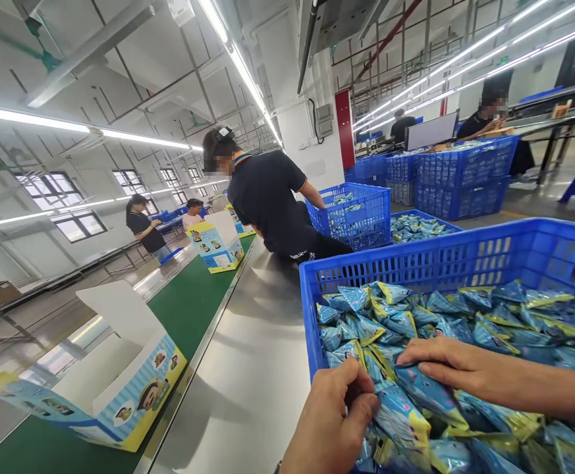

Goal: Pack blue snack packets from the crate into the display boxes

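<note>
My left hand [334, 418] is closed, thumb against forefinger, on the end of a blue-and-yellow snack packet [402, 416]. Beside it my right hand [452, 363] reaches in from the right, its fingers curled over another blue packet [428, 393]. Both hands are at the near left part of a large blue plastic crate [415, 260]. Many more such packets [485, 336] fill the crate in a loose heap. The far side of my right hand's grip is partly hidden.
Left of the crate runs a metal ledge [238, 368] along a green conveyor belt [181, 296]. An open-topped printed carton [139, 395] stands on the belt, with another carton [215, 247] farther along. A co-worker [272, 201] leans into a second blue crate [361, 220] ahead.
</note>
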